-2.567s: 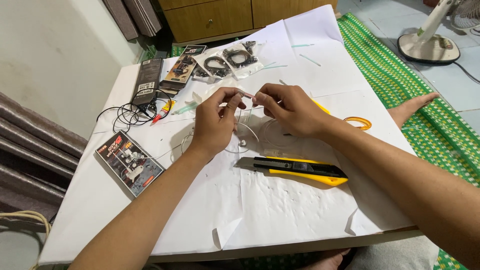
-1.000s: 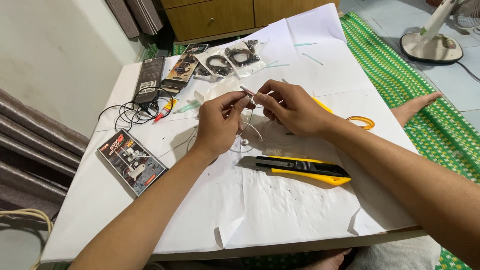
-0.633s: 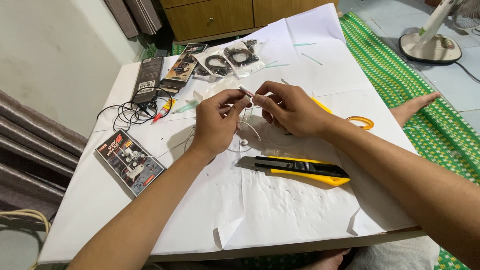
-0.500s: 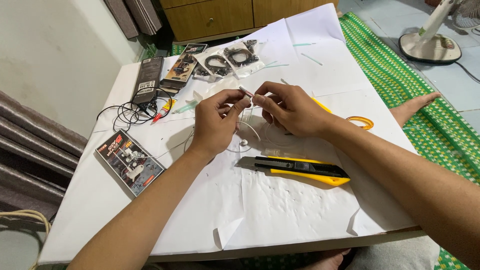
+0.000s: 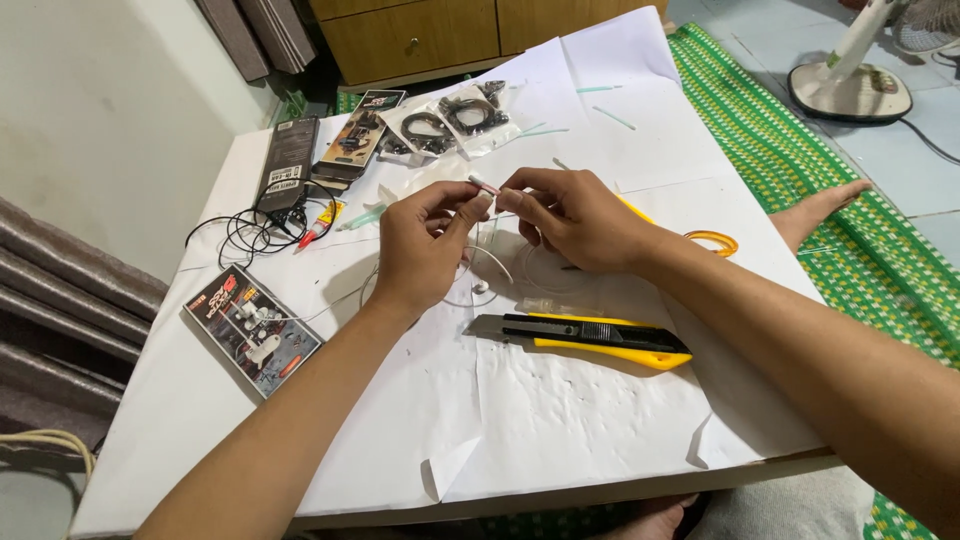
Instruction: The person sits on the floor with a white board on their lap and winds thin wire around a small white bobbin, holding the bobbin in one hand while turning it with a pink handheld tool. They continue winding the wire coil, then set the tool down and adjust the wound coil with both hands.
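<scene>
Both hands are up off the paper-covered table (image 5: 560, 420) and meeting over its middle, and the whole business sits in the narrow gap between them. The left hand (image 5: 425, 245) has thumb and forefinger pressed together on a small white plug (image 5: 484, 185) with a pinkish tip, the piece poking up and away from the person, its long axis slanting from the left fingertips toward the far left. The right hand (image 5: 575, 215) comes in from the other side, its fingertips closed on the near end of the same little piece or on the thin white cable (image 5: 492, 258) running out of it; which of the two I cannot tell, the fingers hide the join. That cable drops from the pinch and loops on the paper just under the hands. So the piece lies between the two sets of fingertips, touching both, with the left hand holding the body and the right at its tail. Just beside the wrists, nearer the person, a yellow and black utility knife (image 5: 585, 338) lies flat, untouched, its length running left to right. A yellow loop of cable (image 5: 712, 240) rests behind the right forearm.
</scene>
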